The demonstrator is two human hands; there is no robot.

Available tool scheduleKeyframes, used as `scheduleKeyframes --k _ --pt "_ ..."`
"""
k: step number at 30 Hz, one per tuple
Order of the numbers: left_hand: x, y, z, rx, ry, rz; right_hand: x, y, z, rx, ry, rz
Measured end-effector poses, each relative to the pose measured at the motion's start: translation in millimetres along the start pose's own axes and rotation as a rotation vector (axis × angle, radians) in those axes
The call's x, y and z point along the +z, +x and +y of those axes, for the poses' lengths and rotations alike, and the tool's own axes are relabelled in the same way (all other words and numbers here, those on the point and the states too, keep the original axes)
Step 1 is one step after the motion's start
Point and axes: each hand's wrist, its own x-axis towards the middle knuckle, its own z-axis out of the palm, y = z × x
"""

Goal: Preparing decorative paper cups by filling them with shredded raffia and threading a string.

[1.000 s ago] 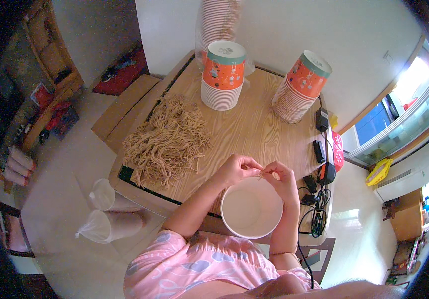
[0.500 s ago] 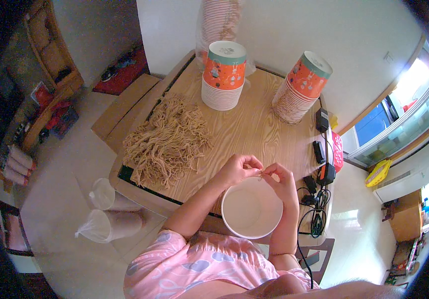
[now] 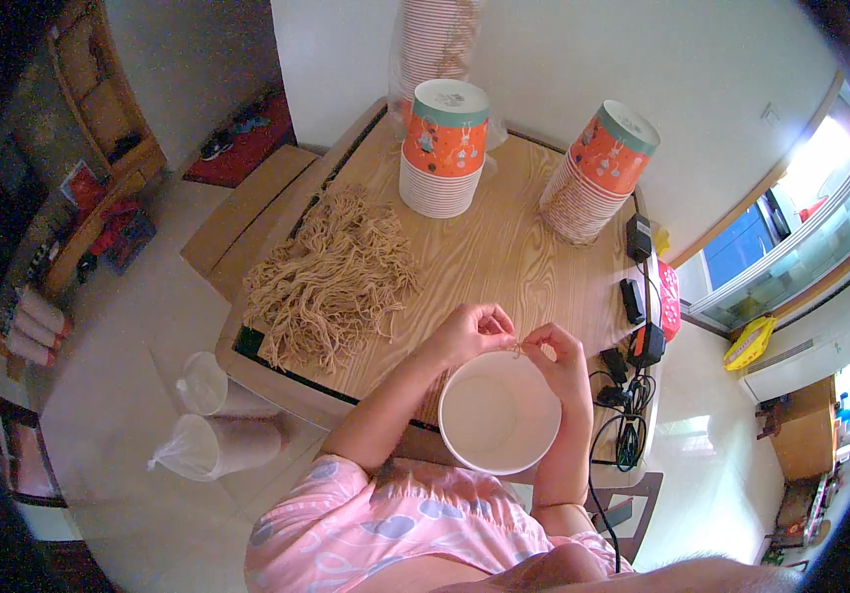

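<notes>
Left hand (image 3: pixel 476 334) and right hand (image 3: pixel 561 362) both pinch a thin, twisty tan strand (image 3: pixel 518 349), right by the round white tub's (image 3: pixel 500 425) far rim! Leftward sprawls a crinkly, stringy tan heap (image 3: pixel 331 282).

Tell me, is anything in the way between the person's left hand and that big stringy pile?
Nothing visible is. Between the left hand and the tan string pile I see just wood-grain tabletop. The white tub is on the hand's other side.
</notes>
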Motion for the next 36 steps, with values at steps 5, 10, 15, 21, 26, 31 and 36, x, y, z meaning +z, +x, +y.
scheduleKeyframes --k 5,10,15,21,26,31,36 --pt "-1 -1 5 0.017 0.069 -0.146 -1 -1 -1 -0.003 -0.023 0.009" --pt "3 1 4 -0.041 0.212 -0.201 0 0 1 0.021 0.212 0.013" --pt "5 3 -4 -0.023 0.108 -0.155 -1 1 -4 0.030 0.194 0.012" --pt "4 5 -5 -0.004 0.074 -0.128 -1 3 -13 0.049 0.268 0.056" --pt "2 4 -1 -0.001 0.053 -0.121 -3 3 -13 0.016 0.314 0.091" --pt "-2 8 4 -0.070 -0.081 -0.092 -1 -3 -21 0.096 0.395 -0.054" --pt "-1 11 0 0.027 0.031 -0.037 -3 5 -8 0.062 0.197 -0.014"
